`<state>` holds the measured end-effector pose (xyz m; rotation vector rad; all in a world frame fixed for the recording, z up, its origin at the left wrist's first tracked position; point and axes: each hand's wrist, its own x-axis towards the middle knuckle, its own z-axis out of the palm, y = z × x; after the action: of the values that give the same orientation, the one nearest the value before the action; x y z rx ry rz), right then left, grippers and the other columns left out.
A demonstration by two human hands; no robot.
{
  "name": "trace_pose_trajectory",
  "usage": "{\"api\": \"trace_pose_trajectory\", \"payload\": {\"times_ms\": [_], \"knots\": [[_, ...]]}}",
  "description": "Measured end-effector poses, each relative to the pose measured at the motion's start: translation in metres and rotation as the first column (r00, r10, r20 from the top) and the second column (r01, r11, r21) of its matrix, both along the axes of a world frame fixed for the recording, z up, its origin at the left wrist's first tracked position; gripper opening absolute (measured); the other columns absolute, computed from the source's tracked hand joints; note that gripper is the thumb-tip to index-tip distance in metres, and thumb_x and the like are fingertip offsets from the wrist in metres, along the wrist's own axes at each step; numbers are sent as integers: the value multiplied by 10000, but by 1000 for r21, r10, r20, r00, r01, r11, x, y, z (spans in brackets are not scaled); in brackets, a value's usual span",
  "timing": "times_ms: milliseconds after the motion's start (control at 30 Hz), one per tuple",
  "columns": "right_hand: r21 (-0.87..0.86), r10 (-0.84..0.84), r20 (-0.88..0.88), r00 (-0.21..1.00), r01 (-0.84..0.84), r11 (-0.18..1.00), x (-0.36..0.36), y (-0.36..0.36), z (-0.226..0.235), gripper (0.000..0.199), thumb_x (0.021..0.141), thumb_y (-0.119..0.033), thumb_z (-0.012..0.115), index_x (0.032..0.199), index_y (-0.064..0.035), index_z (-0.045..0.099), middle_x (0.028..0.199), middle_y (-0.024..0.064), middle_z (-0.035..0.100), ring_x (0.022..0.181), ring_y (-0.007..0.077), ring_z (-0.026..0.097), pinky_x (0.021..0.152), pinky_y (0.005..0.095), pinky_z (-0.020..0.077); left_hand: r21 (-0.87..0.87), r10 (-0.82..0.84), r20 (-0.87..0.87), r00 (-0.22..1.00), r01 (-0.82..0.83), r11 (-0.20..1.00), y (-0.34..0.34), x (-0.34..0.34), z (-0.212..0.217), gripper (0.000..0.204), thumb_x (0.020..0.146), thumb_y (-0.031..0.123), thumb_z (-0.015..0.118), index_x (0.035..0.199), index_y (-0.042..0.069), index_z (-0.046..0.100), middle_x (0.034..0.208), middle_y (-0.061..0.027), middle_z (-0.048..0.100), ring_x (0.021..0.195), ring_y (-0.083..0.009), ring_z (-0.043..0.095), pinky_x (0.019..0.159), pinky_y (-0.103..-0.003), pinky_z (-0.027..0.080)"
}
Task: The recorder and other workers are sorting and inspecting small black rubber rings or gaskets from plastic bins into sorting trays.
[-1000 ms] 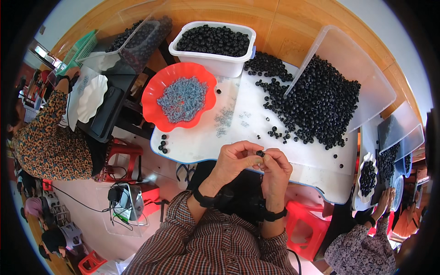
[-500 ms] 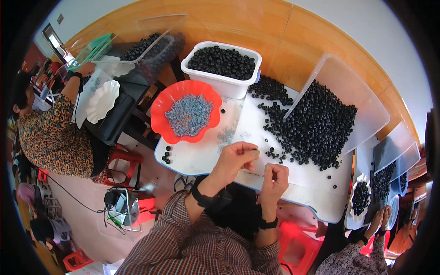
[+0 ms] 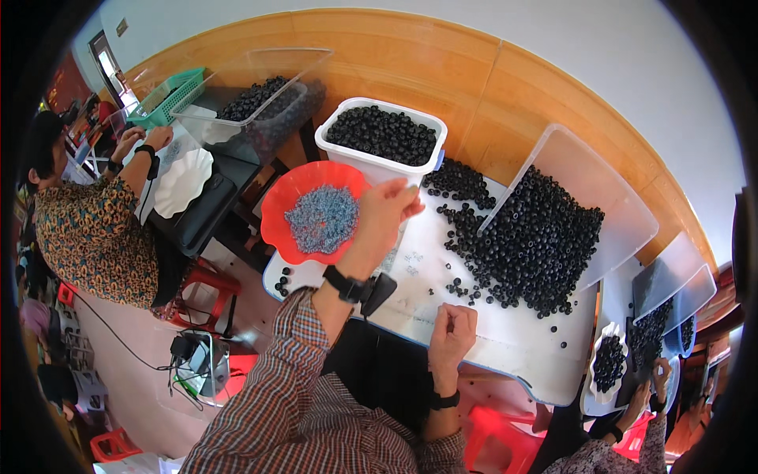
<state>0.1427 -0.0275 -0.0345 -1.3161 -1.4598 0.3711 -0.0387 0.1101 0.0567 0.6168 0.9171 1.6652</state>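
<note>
The left hand (image 3: 385, 213) has swung away from the right since half a second ago, up beside the white tub (image 3: 383, 171) and red bowl (image 3: 272, 215); I can't tell whether it grips anything. The right hand (image 3: 452, 336) stays curled closed, contents hidden, below the heaped black beads (image 3: 545, 237).

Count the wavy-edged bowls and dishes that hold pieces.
2: the red bowl, left of centre, and the white dish, at far right; others may be hidden.
</note>
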Motion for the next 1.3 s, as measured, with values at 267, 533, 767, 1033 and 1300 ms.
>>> {"api": "trace_pose_trajectory", "payload": {"times_ms": [267, 533, 767, 1033, 1300], "knots": [[19, -47, -66, 997, 49, 999, 0, 0, 3, 89, 861, 39, 655, 944, 7, 647, 923, 100, 563, 645, 136, 551, 535, 255, 460, -214, -194, -390, 900, 116, 970, -61, 19, -50, 156, 907, 105, 663, 993, -23, 688, 795, -22, 652, 623, -63, 563, 530, -209, 486], [-1, -50, -57, 997, 50, 999, 3, -2, -2, 164, 851, 99, 585, 993, 27, 625, 962, 111, 595, 608, 125, 547, 522, 244, 455, -112, -96, -729, 678, 20, 994, -76, 14, -80, 126, 895, 87, 662, 958, -18, 695, 714, -6, 626, 595, -56, 545, 511, -225, 451], [-26, -51, -65, 997, 49, 998, 2, -2, 2, 145, 862, 84, 585, 988, 25, 625, 946, 119, 597, 630, 144, 561, 551, 268, 476, 87, 113, -914, 390, -83, 993, -80, 16, -88, 117, 809, 26, 636, 900, 23, 709, 785, -150, 675, 720, -298, 637, 656, -387, 500], [14, -35, -55, 998, 36, 999, 1, -2, 0, 169, 855, 86, 581, 999, 14, 632, 931, 132, 600, 651, 180, 577, 561, 288, 483, 129, 132, -980, 146, -30, 991, -58, 35, -63, 116, 825, 93, 704, 934, 60, 724, 793, -131, 600, 717, -300, 619, 646, -397, 496], [23, -34, -74, 997, 36, 999, 0, 0, 0, 179, 857, 84, 591, 1011, 4, 634, 940, 124, 597, 631, 154, 557, 538, 267, 469, -45, -45, -999, -24, -19, 999, -49, 38, -65, 138, 819, 136, 723, 929, 51, 711, 937, -164, 606, 831, -365, 622, 722, -475, 490]]}}
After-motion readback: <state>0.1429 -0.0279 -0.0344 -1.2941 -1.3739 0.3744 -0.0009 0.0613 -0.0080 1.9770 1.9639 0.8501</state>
